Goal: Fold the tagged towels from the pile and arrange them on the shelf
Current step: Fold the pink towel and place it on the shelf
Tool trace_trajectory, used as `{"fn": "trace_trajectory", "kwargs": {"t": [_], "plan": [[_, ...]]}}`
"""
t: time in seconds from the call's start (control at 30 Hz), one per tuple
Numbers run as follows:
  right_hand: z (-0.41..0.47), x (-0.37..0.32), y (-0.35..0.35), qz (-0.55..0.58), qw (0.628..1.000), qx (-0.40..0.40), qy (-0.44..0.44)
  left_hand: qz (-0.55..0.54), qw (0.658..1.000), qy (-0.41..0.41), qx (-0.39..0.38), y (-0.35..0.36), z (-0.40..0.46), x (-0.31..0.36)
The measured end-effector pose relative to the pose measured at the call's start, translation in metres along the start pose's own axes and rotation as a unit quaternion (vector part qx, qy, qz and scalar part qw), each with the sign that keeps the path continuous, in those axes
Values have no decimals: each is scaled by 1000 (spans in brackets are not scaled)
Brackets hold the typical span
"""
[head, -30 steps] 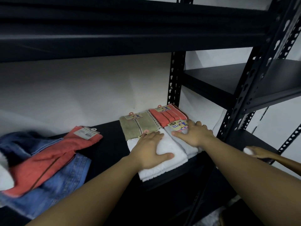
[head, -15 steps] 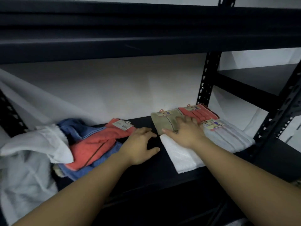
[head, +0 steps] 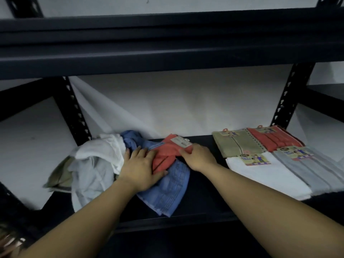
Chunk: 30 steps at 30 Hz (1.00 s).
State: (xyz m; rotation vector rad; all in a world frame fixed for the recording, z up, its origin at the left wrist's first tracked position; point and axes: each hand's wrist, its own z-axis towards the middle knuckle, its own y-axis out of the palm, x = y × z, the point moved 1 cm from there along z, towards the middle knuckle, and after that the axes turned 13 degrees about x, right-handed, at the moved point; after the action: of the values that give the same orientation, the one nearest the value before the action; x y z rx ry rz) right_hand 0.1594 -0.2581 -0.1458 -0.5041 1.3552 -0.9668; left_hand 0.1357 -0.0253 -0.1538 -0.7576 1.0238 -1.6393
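On the black shelf [head: 202, 209], a loose pile lies at the left. On top of it is a coral towel [head: 163, 157] with a paper tag [head: 181, 142], over a blue towel [head: 167, 190] and beside a crumpled white towel [head: 100, 155]. My left hand [head: 141, 168] rests flat on the coral towel's left part. My right hand [head: 199, 157] grips the coral towel's right end just below the tag. At the right, folded tagged towels lie in two rows: olive [head: 236, 144], coral [head: 273, 140], white [head: 264, 175] and grey [head: 316, 172].
An upper shelf beam [head: 167, 58] runs overhead. Perforated black uprights stand at the left [head: 74, 112] and right [head: 286, 101]. An olive cloth [head: 57, 179] pokes out at the pile's left. Bare shelf shows between pile and folded towels. Something blurred sits at the bottom left corner [head: 7, 244].
The view swung left from the folded towels to the pile. Both hands left the folded white and grey towels and now lie on the loose coral towel.
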Motion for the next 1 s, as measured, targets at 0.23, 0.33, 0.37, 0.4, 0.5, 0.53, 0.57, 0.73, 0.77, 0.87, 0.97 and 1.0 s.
{"fn": "trace_trajectory", "kwargs": {"t": [0.23,0.33,0.37,0.4,0.5,0.53,0.57,0.73,0.77,0.87,0.97,1.0], "plan": [[39,-25,30,122,983,6,138,-68,997,-19,-24,15,-20,-4],[49,-28,39,107,985,8,133,-83,996,-23,0,18,-23,-5],[49,-27,38,112,985,28,126,-86,996,-23,9,19,-24,-5],[49,-27,35,127,984,48,116,-90,996,-23,17,19,-25,-5],[48,-26,14,176,973,139,57,-101,994,-24,35,19,-25,-5],[48,-27,4,185,968,163,34,-107,993,-23,39,18,-25,-5],[48,-29,-6,193,964,182,12,-113,992,-21,43,18,-25,-5],[54,-23,-50,215,940,264,-10,-142,989,-24,36,17,-26,-4],[55,-19,-57,219,935,279,-13,-148,988,-25,33,17,-26,-3],[55,-9,-81,218,928,301,-35,-159,986,-31,27,18,-27,-4],[47,-3,-106,228,920,308,-81,-159,987,-33,15,19,-25,-6],[44,-1,-114,233,915,315,-93,-158,987,-34,12,20,-24,-6]]}}
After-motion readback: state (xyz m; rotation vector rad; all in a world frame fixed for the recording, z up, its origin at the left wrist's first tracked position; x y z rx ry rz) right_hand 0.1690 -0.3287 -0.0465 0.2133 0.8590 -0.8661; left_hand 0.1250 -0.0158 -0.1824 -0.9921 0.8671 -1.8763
